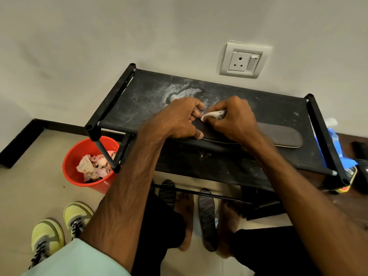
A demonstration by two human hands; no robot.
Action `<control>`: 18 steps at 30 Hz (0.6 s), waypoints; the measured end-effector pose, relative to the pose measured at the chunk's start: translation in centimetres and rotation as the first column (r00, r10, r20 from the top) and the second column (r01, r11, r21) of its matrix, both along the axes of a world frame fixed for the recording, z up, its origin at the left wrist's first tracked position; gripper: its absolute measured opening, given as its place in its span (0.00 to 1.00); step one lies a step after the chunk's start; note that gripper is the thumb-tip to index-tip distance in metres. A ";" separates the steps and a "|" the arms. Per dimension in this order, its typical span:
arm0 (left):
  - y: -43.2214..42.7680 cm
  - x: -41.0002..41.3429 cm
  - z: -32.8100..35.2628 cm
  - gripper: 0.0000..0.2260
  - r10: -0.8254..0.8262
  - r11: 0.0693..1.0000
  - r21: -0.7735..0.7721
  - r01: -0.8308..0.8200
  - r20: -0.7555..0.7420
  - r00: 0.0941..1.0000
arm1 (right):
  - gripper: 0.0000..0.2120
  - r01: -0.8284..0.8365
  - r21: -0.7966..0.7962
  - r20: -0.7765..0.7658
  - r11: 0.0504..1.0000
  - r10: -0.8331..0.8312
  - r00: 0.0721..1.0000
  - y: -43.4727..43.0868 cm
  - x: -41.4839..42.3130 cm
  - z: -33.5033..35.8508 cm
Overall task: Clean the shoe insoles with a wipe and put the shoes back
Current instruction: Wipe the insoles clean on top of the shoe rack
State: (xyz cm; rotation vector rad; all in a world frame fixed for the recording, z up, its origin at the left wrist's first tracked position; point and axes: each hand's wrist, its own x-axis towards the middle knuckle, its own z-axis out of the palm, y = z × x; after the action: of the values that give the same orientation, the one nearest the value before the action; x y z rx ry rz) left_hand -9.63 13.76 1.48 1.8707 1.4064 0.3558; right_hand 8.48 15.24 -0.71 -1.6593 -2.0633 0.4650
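Your left hand [177, 118] is clamping the insole [282, 135] at the rack's [139, 104] front edge, steadying it while your right hand [232, 121] is pinching the wipe [214, 114] to scrub.

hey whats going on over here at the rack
A person is cleaning a dark insole laid on top of a black shoe rack. The left hand holds it down while the right hand works a white wipe against it. A red bucket beside the rack holds crumpled wipes; yellow sneakers and two more insoles lie on the floor.
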 end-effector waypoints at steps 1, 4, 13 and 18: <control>0.0 0.0 0.0 0.35 0.001 1.000 -0.002 -0.001 0.005 1.000 | 0.07 0.029 0.007 0.003 1.000 -0.029 1.000 0.2 0.0 -0.1; 0.0 0.0 -0.1 0.35 0.004 1.000 -0.008 -0.004 0.017 1.000 | 0.08 0.078 0.037 0.028 0.996 -0.079 0.996 0.5 0.1 -0.2; 0.1 -0.3 -0.5 0.43 0.017 0.999 0.038 -0.019 0.047 0.999 | 0.08 -0.112 0.049 0.043 0.993 0.110 0.993 -0.1 -0.6 -0.3; 0.2 -0.4 -0.7 0.47 0.004 0.999 0.040 -0.006 0.058 0.998 | 0.06 -0.263 0.062 0.025 0.963 0.262 0.965 -0.7 -1.6 0.0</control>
State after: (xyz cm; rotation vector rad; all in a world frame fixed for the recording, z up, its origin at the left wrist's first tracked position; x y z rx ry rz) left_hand -10.04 13.91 0.75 1.8745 1.3746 0.4410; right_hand 6.87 14.53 -0.70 -1.3623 -2.2975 0.4650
